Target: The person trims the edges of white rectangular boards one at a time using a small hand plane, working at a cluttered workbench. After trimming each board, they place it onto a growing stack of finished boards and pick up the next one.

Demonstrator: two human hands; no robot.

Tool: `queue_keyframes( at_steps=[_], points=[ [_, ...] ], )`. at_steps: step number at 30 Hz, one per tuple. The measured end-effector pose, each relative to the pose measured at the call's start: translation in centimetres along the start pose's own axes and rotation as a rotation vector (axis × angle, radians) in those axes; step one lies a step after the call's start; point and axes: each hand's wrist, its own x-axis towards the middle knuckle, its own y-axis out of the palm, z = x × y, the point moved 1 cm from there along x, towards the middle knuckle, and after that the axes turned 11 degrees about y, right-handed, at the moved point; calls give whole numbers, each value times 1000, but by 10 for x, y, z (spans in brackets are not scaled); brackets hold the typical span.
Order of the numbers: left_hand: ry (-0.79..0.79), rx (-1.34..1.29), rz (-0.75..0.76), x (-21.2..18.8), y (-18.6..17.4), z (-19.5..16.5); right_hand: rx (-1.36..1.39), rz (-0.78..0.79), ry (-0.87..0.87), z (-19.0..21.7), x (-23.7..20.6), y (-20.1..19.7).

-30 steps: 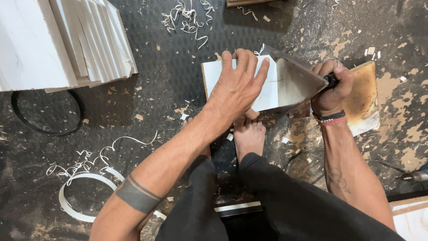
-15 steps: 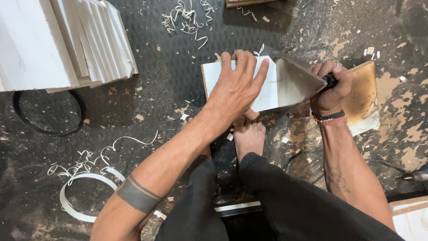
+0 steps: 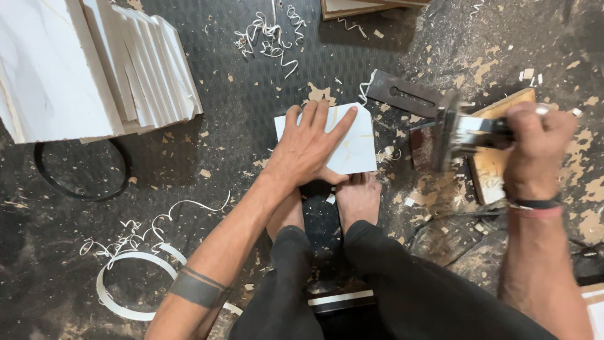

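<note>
- The white panel piece (image 3: 352, 141) lies flat on the dark textured floor (image 3: 251, 107), just ahead of the bare feet (image 3: 357, 198) — a smooth, thin rectangle with clipped far corners, long axis running left to right.
- The left hand (image 3: 308, 148) presses flat on the panel's left half, fingers spread and pointing away from the person.
- Right of the panel, the right hand (image 3: 531, 151) is clenched round a blurred metal tool (image 3: 453, 129) — its flat blade points back toward the panel.
- Curled pale shavings (image 3: 267, 31) litter the floor beyond the panel.
</note>
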Motion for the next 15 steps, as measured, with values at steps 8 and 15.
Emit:
queue_keyframes(
  at_steps=[8, 15],
  points=[
    [32, -127, -120, 3, -1, -6, -908, -101, 71, -26, 36, -38],
    [100, -251, -158, 5, -3, -12, -996, -207, 5, -13, 29, -29]
  ],
)
